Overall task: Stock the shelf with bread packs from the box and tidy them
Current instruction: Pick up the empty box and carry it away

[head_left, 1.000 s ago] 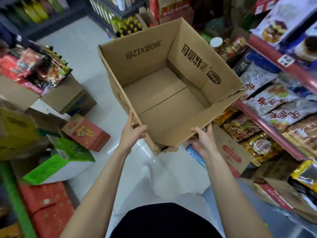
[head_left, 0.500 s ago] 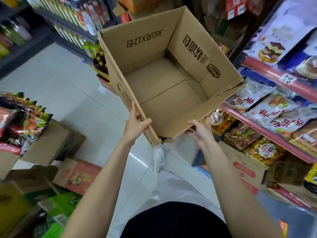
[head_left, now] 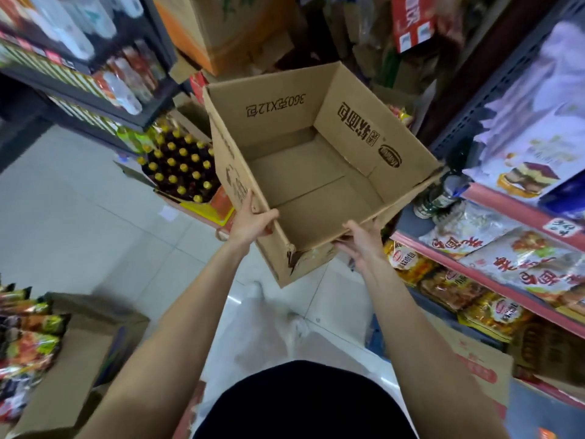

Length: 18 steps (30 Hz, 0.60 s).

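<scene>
A brown cardboard box point(head_left: 278, 122) with printed lettering hangs in the air in front of me, open side up, with nothing inside it. My left hand point(head_left: 251, 221) grips its near left wall, thumb over the rim. My right hand point(head_left: 361, 240) holds the near right edge from below, fingers under the flap. Bread packs point(head_left: 519, 261) lie in rows on the pink-edged shelf point(head_left: 443, 258) at the right, with more packs point(head_left: 493, 310) on the level below.
A crate of dark bottles with yellow caps point(head_left: 180, 166) stands on the floor left of the box. Drink shelves point(head_left: 95, 80) run along the left aisle. Cardboard cartons point(head_left: 76, 359) with snack bags sit at lower left. Stacked cartons point(head_left: 221, 26) fill the aisle end.
I have moved forward along the aisle with the box held in both hands. The floor cartons have slid back to lower left and the bottle crate has come into view.
</scene>
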{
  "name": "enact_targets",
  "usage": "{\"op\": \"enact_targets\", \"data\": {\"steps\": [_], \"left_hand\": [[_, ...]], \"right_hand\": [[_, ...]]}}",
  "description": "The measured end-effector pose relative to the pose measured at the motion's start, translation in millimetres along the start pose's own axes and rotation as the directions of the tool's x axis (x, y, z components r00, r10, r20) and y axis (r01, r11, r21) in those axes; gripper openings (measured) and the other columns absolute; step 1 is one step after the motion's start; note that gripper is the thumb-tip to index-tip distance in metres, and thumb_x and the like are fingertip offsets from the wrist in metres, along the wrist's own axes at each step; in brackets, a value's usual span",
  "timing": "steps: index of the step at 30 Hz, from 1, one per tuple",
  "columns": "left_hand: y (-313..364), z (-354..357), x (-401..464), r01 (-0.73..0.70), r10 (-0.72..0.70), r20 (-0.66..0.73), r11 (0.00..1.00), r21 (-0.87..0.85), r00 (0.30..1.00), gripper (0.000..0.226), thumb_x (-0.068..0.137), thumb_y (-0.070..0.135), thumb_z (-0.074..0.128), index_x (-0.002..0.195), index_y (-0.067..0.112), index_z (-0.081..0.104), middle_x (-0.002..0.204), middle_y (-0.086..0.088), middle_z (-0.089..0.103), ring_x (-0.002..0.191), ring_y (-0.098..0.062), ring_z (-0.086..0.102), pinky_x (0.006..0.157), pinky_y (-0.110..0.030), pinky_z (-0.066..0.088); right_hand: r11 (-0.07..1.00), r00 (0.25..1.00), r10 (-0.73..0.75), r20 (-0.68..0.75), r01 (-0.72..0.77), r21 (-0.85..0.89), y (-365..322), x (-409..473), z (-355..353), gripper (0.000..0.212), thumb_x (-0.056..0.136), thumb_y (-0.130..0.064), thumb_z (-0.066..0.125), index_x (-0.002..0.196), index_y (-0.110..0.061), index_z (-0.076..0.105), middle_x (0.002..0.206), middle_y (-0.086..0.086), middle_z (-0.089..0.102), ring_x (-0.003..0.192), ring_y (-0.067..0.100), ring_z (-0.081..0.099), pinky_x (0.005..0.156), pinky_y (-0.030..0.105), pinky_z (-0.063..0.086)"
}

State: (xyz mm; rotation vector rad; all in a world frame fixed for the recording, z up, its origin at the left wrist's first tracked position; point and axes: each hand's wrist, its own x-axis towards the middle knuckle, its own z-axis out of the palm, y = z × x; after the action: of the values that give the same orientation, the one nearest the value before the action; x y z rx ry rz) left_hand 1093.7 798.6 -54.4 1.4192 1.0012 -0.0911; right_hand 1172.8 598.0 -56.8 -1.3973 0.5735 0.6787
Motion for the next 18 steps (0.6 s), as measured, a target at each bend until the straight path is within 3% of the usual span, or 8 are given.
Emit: {"op": "enact_targets", "data": {"steps": [4, 6, 9, 14, 18], "left_hand": [[34.6, -11.7, 62.5, -0.043, 0.04, 0.076, 0.998, 0.035, 0.996, 0.093, 0.078, 0.021, 0.069, 0.151, 0.032, 0.013, 0.136, -0.013, 0.052, 0.1, -0.022, 0.063, 0.057, -0.02, 0.053], [57.4, -18.3, 90.1, -0.071, 0.063, 0.133, 0.996, 0.057, 0.989, 0.092, 0.08, 0.017, 0.068, 0.151, 0.031, 0.013, 0.134, -0.006, 0.052, 0.096, -0.016, 0.062, 0.063, -0.022, 0.055], [97.9, -27.8, 121.8, -0.117, 0.095, 0.215, 0.989, 0.093, 0.972, 0.087, 0.084, 0.011, 0.066, 0.151, 0.032, 0.014, 0.112, 0.011, 0.044, 0.095, -0.011, 0.058, 0.076, -0.027, 0.055], [159.6, -33.7, 184.0, -0.181, 0.128, 0.317, 0.973, 0.142, 0.94, 0.086, 0.084, 0.011, 0.067, 0.15, 0.035, 0.018, 0.143, -0.003, 0.042, 0.106, -0.018, 0.06, 0.067, -0.019, 0.054], [193.5, -24.2, 222.8, -0.25, 0.179, 0.329, 0.95, 0.188, 0.927, 0.084, 0.084, 0.014, 0.067, 0.15, 0.034, 0.02, 0.142, 0.002, 0.042, 0.107, -0.014, 0.057, 0.064, -0.015, 0.053]], "right_hand": [[0.995, 0.994, -0.004, -0.106, 0.014, 0.099, -25.2, 30.0, 39.5, 0.077, 0.086, 0.002, 0.059, 0.148, -0.023, 0.019, 0.137, 0.015, 0.047, 0.107, 0.032, 0.061, 0.084, 0.042, 0.056], [0.99, 0.988, -0.028, -0.15, 0.049, 0.136, -34.3, 43.3, 61.1, 0.08, 0.086, 0.001, 0.059, 0.148, -0.027, 0.016, 0.133, 0.014, 0.05, 0.106, 0.033, 0.061, 0.081, 0.041, 0.057], [0.974, 0.977, -0.034, -0.21, 0.079, 0.21, -51.4, 57.4, 93.8, 0.085, 0.085, -0.001, 0.06, 0.146, -0.037, 0.013, 0.131, 0.015, 0.051, 0.105, 0.034, 0.062, 0.078, 0.04, 0.058], [0.942, 0.957, -0.042, -0.287, 0.133, 0.307, -79.6, 83.2, 140.3, 0.081, 0.087, -0.004, 0.06, 0.145, -0.037, 0.013, 0.129, 0.015, 0.053, 0.1, 0.032, 0.064, 0.074, 0.037, 0.058], [0.919, 0.946, -0.048, -0.322, 0.168, 0.356, -107.7, 109.1, 160.7, 0.078, 0.088, -0.003, 0.058, 0.144, -0.037, 0.016, 0.128, 0.013, 0.054, 0.1, 0.031, 0.064, 0.071, 0.035, 0.058]]}}
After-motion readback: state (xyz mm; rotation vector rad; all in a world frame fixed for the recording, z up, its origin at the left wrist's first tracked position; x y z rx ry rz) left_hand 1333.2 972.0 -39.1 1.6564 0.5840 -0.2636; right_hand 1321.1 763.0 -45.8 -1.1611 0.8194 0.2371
